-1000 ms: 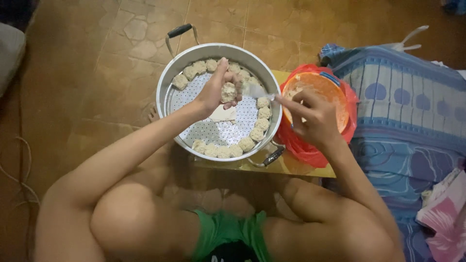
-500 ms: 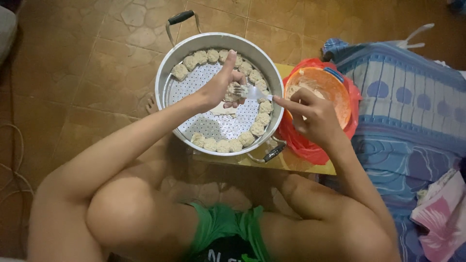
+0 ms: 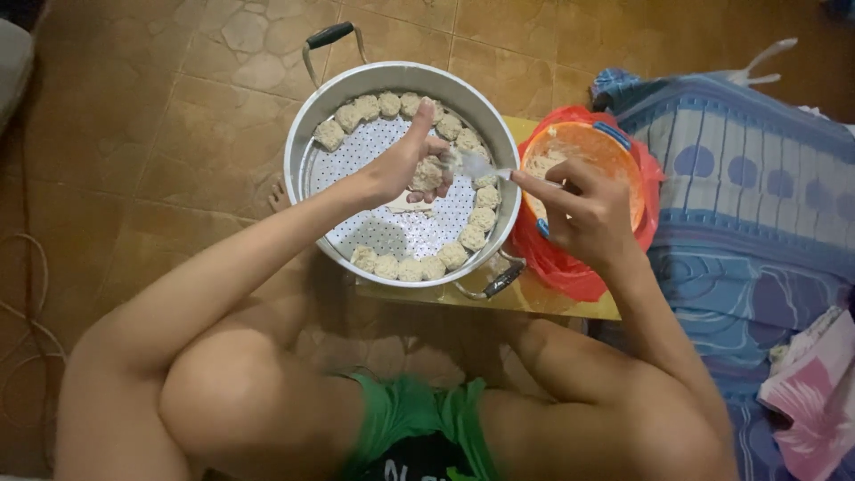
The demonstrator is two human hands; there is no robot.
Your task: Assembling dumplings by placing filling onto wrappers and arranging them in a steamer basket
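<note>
My left hand (image 3: 403, 160) hovers over a round metal steamer pot (image 3: 303, 151) and grips a pale dumpling (image 3: 427, 174) between its fingers. My right hand (image 3: 583, 209) holds a metal spoon (image 3: 476, 165) whose bowl touches that dumpling. Several finished dumplings (image 3: 419, 265) line the rim of the perforated steamer tray (image 3: 396, 233). An orange bowl of filling (image 3: 614, 147) sits in a red plastic bag (image 3: 561, 263) just beyond my right hand.
The pot and bowl rest on a low yellow board (image 3: 534, 298) on a brown tiled floor (image 3: 178, 107). A blue patterned cloth (image 3: 748, 205) lies at the right, with a pink cloth (image 3: 810, 392) at its lower edge. My bent knees are at the bottom.
The spoon has stayed at the dumpling in my left hand. My left hand has shifted slightly within the pot; the view has moved a little.
</note>
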